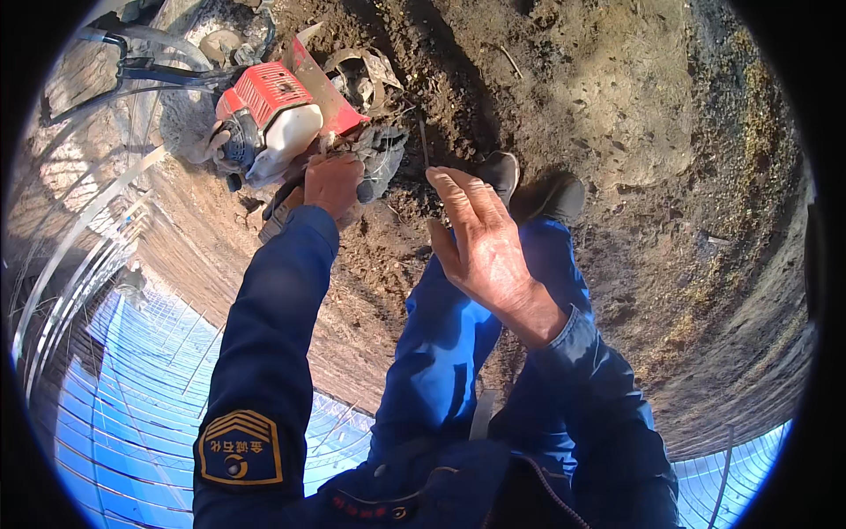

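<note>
My left hand (pixel 333 185) is closed beside a small engine-driven machine, its knuckles up. What it grips, if anything, is mostly hidden under it; a dark rounded end shows by the fingers. The machine has a red slotted engine cover (pixel 269 91), a whitish tank (pixel 293 130) and a red sheet-metal guard (pixel 328 95). A crumpled grey piece (pixel 383 157) lies just right of that hand. My right hand (pixel 480 238) hangs in the air above my legs, back upward, fingers stretched out and holding nothing.
A dark tubular handlebar (pixel 163 72) extends left from the machine. My shoes (pixel 551 196) stand on loose brown soil (pixel 634 106), near a dug furrow (pixel 449 70). Curved pale hoops or strips (pixel 84 220) rise at the left. Dry grainy litter (pixel 749 167) lies along the right.
</note>
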Action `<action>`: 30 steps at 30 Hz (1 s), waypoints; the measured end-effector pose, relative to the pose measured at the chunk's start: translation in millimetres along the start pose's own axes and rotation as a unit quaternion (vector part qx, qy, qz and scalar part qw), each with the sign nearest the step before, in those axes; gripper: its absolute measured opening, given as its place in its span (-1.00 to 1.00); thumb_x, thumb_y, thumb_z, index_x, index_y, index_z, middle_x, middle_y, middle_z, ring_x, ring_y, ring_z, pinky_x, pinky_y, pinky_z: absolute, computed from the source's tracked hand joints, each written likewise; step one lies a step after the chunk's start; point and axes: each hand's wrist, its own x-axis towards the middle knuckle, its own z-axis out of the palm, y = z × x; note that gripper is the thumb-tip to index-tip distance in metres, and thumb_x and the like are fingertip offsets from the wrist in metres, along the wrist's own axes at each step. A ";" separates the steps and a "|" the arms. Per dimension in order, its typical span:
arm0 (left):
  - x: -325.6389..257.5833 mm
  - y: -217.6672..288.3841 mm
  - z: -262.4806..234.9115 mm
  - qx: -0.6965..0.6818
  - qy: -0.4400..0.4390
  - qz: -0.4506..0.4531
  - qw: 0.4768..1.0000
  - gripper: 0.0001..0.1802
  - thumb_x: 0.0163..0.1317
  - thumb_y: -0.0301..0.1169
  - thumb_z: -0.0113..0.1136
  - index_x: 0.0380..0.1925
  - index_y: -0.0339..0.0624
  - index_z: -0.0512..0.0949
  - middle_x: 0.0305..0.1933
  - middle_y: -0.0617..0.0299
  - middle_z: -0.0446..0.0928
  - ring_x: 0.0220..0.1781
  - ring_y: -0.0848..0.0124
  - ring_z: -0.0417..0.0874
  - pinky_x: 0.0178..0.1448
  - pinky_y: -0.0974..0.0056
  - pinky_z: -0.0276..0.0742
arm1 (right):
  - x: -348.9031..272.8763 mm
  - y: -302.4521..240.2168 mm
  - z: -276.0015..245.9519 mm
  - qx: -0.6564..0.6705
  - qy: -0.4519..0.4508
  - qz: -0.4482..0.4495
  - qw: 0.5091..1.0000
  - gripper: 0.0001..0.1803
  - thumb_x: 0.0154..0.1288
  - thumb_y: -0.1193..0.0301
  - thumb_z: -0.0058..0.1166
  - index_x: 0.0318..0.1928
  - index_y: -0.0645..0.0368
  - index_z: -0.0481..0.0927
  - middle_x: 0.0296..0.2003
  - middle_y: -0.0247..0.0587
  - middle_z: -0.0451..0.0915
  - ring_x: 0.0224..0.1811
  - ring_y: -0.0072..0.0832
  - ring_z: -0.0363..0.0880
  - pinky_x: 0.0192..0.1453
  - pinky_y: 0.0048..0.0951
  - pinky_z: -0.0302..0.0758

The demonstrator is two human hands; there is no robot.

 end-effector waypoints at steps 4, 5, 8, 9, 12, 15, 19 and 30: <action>-3.2 5.5 -4.5 -0.006 -0.066 -0.030 0.997 -0.86 0.17 -0.43 0.27 -0.29 0.12 0.70 -0.22 0.38 0.65 -0.06 0.26 0.77 0.36 -0.18 0.37 | 63.1 28.8 70.2 -0.048 -0.108 -0.017 0.993 -0.28 0.36 0.34 0.26 0.49 0.18 0.39 0.37 0.01 0.51 0.39 0.02 0.51 0.46 -0.03 0.51; 0.2 4.1 -6.4 -0.010 -0.036 -0.025 0.999 -0.86 0.17 -0.42 0.28 -0.29 0.12 0.70 -0.22 0.38 0.64 -0.06 0.26 0.76 0.36 -0.19 0.37 | 73.4 34.6 84.9 -0.072 -0.134 -0.023 0.988 -0.25 0.36 0.30 0.28 0.52 0.16 0.37 0.41 -0.05 0.49 0.42 -0.01 0.49 0.54 -0.01 0.41; -6.3 10.3 -8.5 -0.034 0.005 -0.029 0.999 -0.88 0.17 -0.40 0.29 -0.29 0.12 0.69 -0.26 0.38 0.62 -0.10 0.27 0.75 0.28 -0.16 0.40 | 94.0 48.7 120.9 -0.122 -0.186 -0.060 0.973 -0.26 0.36 0.22 0.33 0.48 0.14 0.42 0.37 -0.02 0.54 0.44 -0.02 0.48 0.62 0.06 0.25; -8.2 12.3 -8.0 -0.034 0.027 -0.030 0.999 -0.89 0.16 -0.40 0.29 -0.31 0.11 0.69 -0.29 0.38 0.61 -0.13 0.28 0.74 0.21 -0.09 0.42 | 97.1 52.4 128.2 -0.119 -0.198 -0.055 0.971 -0.36 0.34 0.22 0.35 0.36 0.15 0.49 0.30 -0.05 0.60 0.40 -0.02 0.52 0.60 0.07 0.26; -7.9 11.9 -4.8 -0.043 0.100 -0.032 0.994 -0.93 0.13 -0.38 0.31 -0.36 0.08 0.69 -0.35 0.37 0.58 -0.20 0.31 0.72 0.05 0.07 0.48 | 109.5 63.7 147.0 -0.162 -0.307 -0.002 0.938 -0.69 0.35 0.18 0.36 -0.13 0.15 0.68 -0.12 -0.08 0.80 0.07 0.00 0.74 0.32 0.06 0.51; -6.3 13.4 -4.1 -0.062 0.101 -0.049 0.992 -0.93 0.11 -0.37 0.33 -0.37 0.06 0.70 -0.34 0.36 0.58 -0.19 0.30 0.71 0.04 0.09 0.49 | 113.9 73.2 156.6 0.047 -0.318 0.093 0.942 -0.68 0.41 0.16 0.30 -0.19 0.20 0.72 -0.27 0.05 0.77 -0.16 0.05 0.77 0.00 0.03 0.63; -5.2 18.4 -8.2 -0.070 0.054 -0.092 0.992 -0.92 0.10 -0.40 0.35 -0.38 0.06 0.70 -0.35 0.35 0.58 -0.17 0.31 0.71 0.04 0.10 0.48 | 117.3 86.1 155.6 0.129 -0.375 0.120 0.910 -0.67 0.47 0.19 0.21 -0.18 0.24 0.73 -0.35 0.08 0.72 -0.34 -0.05 0.72 -0.21 -0.03 0.59; -24.7 47.4 -13.5 -0.012 0.110 -0.198 0.974 -0.85 0.14 -0.38 0.38 -0.26 0.04 0.73 -0.01 0.27 0.63 0.10 0.22 0.66 0.37 -0.02 0.40 | 125.8 70.5 126.6 0.439 -0.371 0.434 0.694 -0.85 0.55 0.39 0.21 -0.11 0.22 0.67 -0.51 -0.49 0.42 -0.57 -0.74 0.23 -0.54 -0.55 0.15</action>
